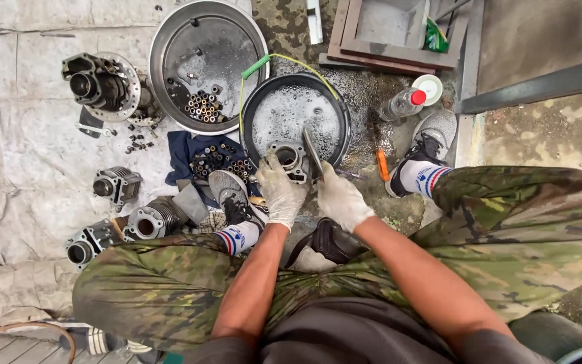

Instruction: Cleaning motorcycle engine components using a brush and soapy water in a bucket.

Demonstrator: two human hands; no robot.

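A metal part [289, 160] is being gripped by the gloved left hand [279, 192], fingers closed around its lower edge, at the near rim of a black pan [335, 108] of foamy liquid. A flat blade [312, 152] is being held in the closed, gloved right hand [340, 200] and is being pressed against the part's right side. Just left of the hands, small metal sleeves [222, 162] are lying on a blue cloth [182, 152]. Behind that, more sleeves are being kept in a large steel basin [170, 47]. Cylinders [117, 183] are spread over the grey sheet [21, 135] to the left. A clear bottle [402, 104] with a red cap is lying right of the pan, with an orange tool [382, 165] near it.
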